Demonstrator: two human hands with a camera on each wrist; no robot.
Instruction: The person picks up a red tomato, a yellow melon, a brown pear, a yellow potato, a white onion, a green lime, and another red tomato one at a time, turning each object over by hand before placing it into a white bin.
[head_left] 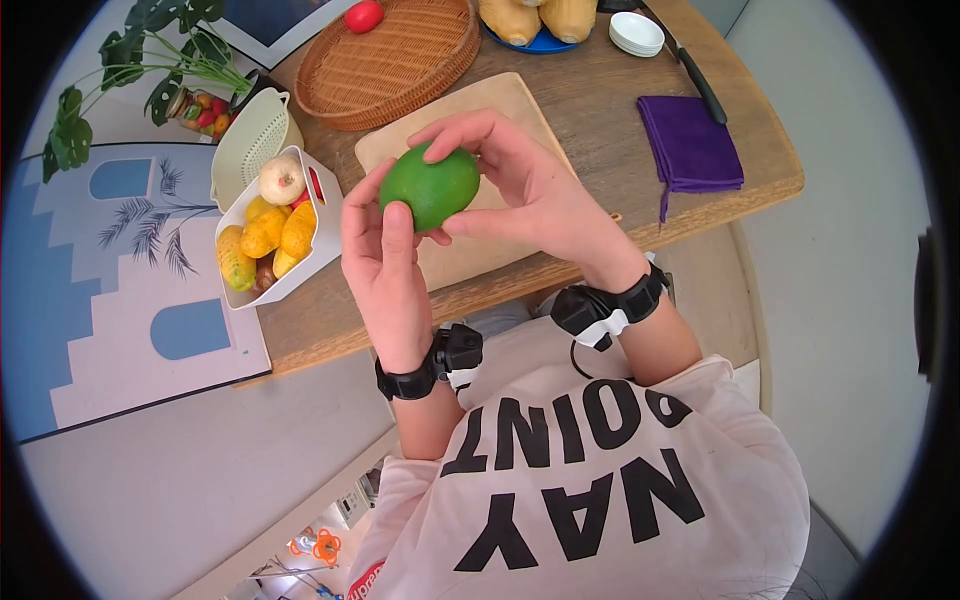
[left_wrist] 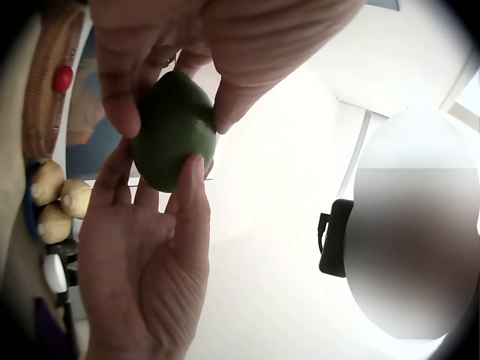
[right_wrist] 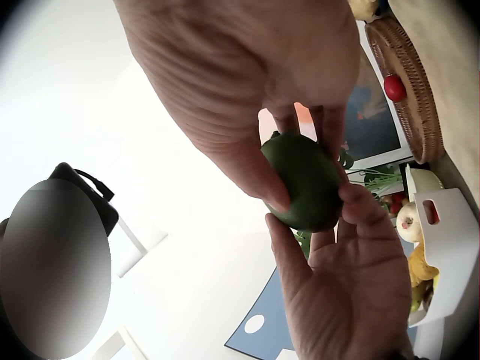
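Note:
A green mango is held in the air above a wooden cutting board, between both hands. My left hand takes it from below and the left, thumb on its near side and fingers behind it. My right hand curls over it from the right, fingers on top and thumb underneath. The left wrist view shows the mango between the left thumb and fingers, with the right hand above. In the right wrist view the mango sits under the right fingers, with the left palm below.
The wooden table carries a white basket of fruit and an onion, a colander, a wicker tray with a red tomato, a purple cloth, a knife and small white dishes.

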